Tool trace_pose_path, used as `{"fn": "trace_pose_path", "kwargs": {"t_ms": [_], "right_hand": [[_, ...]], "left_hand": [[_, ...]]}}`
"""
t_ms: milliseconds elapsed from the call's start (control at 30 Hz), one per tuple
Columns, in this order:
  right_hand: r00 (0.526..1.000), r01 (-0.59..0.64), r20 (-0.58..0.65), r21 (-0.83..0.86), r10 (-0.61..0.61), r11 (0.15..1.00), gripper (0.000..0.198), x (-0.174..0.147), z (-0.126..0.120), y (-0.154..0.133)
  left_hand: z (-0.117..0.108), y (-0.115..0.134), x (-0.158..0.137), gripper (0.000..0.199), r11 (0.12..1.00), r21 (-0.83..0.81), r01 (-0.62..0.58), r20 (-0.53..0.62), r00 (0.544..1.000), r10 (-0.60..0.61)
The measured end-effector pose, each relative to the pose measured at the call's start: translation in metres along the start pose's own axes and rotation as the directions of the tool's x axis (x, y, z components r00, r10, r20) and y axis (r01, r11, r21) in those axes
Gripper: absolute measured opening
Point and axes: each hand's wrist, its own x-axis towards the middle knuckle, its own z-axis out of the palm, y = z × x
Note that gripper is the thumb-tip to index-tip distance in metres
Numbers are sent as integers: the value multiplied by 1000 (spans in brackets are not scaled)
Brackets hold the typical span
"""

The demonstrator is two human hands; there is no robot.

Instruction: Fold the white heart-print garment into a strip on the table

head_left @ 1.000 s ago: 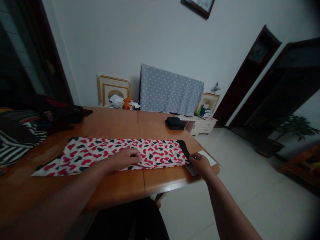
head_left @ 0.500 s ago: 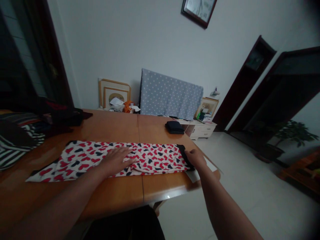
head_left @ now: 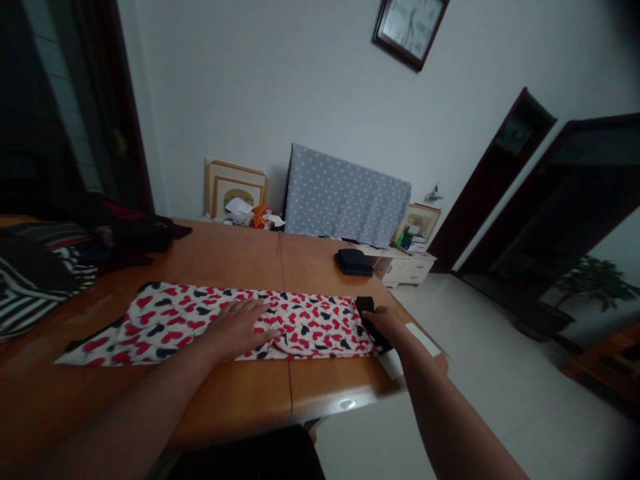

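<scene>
My left hand (head_left: 239, 328) lay flat, fingers (head_left: 263, 331) spread and extended, palm down on the heart-print garment (head_left: 165, 320), pressing its middle near the front edge of the desk (head_left: 235, 387); it gripped nothing. My right hand (head_left: 384, 323) rested on the garment's black waistband (head_left: 365, 306) at the right end, its fingers curled over the band; whether they pinched the cloth or merely pressed it could not be told from this view.

The garment, white with red and dark hearts, lay stretched in a long folded strip parallel to the desk's front edge, reaching from the left part of the desk to close by its right front corner. A white sheet of paper (head_left: 423, 340) lay under my right wrist at that corner, partly overhanging the edge.

A small folded dark cloth (head_left: 354, 261) sat at the far right edge of the desk, well apart from the garment. A heap of striped and dark clothes (head_left: 45, 267) occupied the left side of the desk. Beyond the far edge stood a dotted grey cover (head_left: 345, 197), framed pictures (head_left: 235, 190) against the wall, and a clock (head_left: 410, 27) above.
</scene>
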Motion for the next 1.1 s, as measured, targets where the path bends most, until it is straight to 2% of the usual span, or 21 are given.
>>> {"fn": "trace_pose_path", "kwargs": {"t_ms": [167, 333, 500, 600, 700, 767, 833, 900, 967, 1033, 1100], "right_hand": [[995, 62, -73, -66, -67, 996, 28, 4, -6, 4], [999, -3, -38, -305, -9, 952, 40, 3, -11, 14], [1000, -15, -11, -428, 12, 903, 42, -2, -9, 14], [999, -52, -30, -448, 43, 893, 41, -4, -15, 14], [997, -67, -73, -446, 39, 893, 40, -7, -22, 7], [992, -4, -115, -438, -52, 899, 44, -11, -23, -4], [975, 119, -120, -427, -187, 896, 49, -16, -17, -17], [944, 266, -70, -416, -322, 870, 53, -20, -6, -26], [912, 383, 33, -421, -409, 822, 57, -22, 9, -28], [909, 409, 127, -447, -396, 796, 63, -23, 22, -23], [931, 365, 176, -475, -320, 801, 68, -22, 31, -14]], "left_hand": [[-3, -2, -1, 99, 1000, -9, -19, 49, 999, 19], [-4, -8, -2, 110, 999, -15, -49, 122, 991, 50], [-6, -8, -4, 112, 999, 2, -51, 155, 987, 50], [-9, -4, -6, 112, 999, 5, -50, 149, 988, 49], [-12, -2, -6, 100, 998, -1, -58, 79, 995, 58], [-13, -4, -5, 86, 998, 5, -58, -12, 998, 58], [-14, -6, -4, 79, 999, 22, -29, -86, 996, 30], [-14, -10, -5, 79, 999, 47, 25, -97, 995, -21], [-13, -14, -7, 82, 994, 69, 89, -57, 995, -85], [-11, -17, -10, 86, 987, 84, 137, -2, 991, -137], [-10, -18, -13, 88, 982, 92, 164, 38, 985, -168]]}}
